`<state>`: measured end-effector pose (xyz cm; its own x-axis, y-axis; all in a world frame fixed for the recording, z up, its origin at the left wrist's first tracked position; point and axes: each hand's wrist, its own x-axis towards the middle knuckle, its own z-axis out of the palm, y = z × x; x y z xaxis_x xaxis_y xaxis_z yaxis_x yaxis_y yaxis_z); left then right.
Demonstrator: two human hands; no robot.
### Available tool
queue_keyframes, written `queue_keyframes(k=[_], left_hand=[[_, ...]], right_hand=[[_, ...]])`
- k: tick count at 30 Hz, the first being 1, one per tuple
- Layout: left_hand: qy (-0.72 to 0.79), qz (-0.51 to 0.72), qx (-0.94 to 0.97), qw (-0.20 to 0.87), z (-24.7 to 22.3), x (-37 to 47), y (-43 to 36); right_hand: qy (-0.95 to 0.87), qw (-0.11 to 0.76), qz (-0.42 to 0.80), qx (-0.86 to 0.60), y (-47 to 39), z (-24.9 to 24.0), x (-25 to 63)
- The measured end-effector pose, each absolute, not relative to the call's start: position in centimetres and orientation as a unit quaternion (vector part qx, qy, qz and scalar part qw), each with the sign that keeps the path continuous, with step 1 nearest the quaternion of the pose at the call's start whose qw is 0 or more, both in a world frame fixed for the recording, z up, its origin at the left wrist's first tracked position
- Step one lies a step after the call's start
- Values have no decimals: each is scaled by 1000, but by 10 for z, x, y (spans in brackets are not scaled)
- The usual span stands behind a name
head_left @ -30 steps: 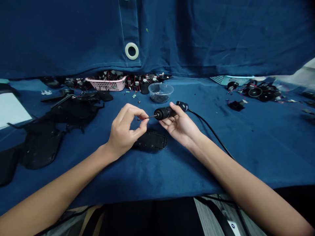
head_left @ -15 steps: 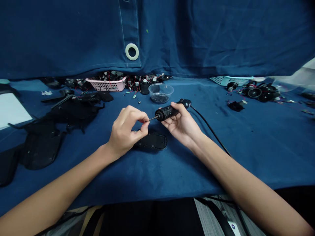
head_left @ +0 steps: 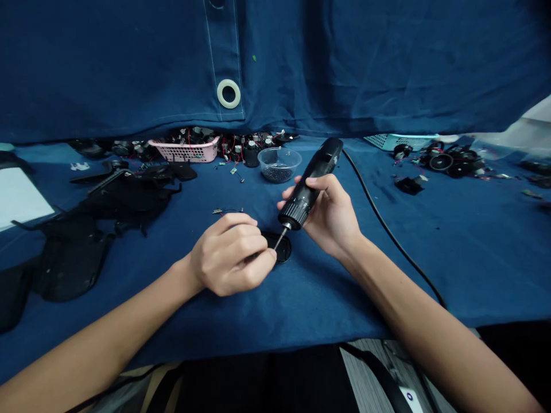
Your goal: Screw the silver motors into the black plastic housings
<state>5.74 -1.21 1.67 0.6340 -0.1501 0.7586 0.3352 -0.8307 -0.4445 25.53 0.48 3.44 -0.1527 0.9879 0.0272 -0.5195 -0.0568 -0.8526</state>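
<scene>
My right hand [head_left: 333, 215] is wrapped round a black corded electric screwdriver [head_left: 312, 180], which slants down to the left. Its thin metal bit [head_left: 281, 237] ends at the thumb and fingers of my left hand [head_left: 235, 252], which are closed at the tip. Whether a small screw sits there is hidden by the fingers. A black elongated plastic shell [head_left: 283, 250] lies on the cloth beneath, mostly covered by my left hand. Just behind that hand lies a small part with thin wires [head_left: 228, 211].
A clear bowl [head_left: 279, 156] of small dark pieces, seemingly screws, stands behind the screwdriver. A pink basket [head_left: 187, 152] and wired parts are at the back. Black plastic pieces [head_left: 73, 255] lie left. A teal basket [head_left: 398, 141] and black parts [head_left: 451, 160] sit right. The screwdriver's cord [head_left: 387, 226] trails right.
The screwdriver has tipped from nearly level to steeply downward, its back end rising. My left hand has moved lower and slightly right with the bit's tip, its fingers more curled. The wired part now shows.
</scene>
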Motion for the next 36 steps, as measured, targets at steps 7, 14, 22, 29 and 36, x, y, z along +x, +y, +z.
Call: queue_keyframes(k=[7,14,22,29,36], left_hand=[[-8,-421,-863,281,15,68,-24],[-8,-410,-872,266,10,70,-27],[-17,-414,-873,258,8,72,-28],[-14,-410,-875,257,8,72,-27],[-23,-416,-874,252,8,72,-27]], right_hand=[[-410,540,677,-288,3,32,256],[-441,533,671,-267,2,31,256],[-437,531,671,-278,2,30,255],[-432,531,669,-289,3,30,254],[-430,531,670,-290,2,31,254]])
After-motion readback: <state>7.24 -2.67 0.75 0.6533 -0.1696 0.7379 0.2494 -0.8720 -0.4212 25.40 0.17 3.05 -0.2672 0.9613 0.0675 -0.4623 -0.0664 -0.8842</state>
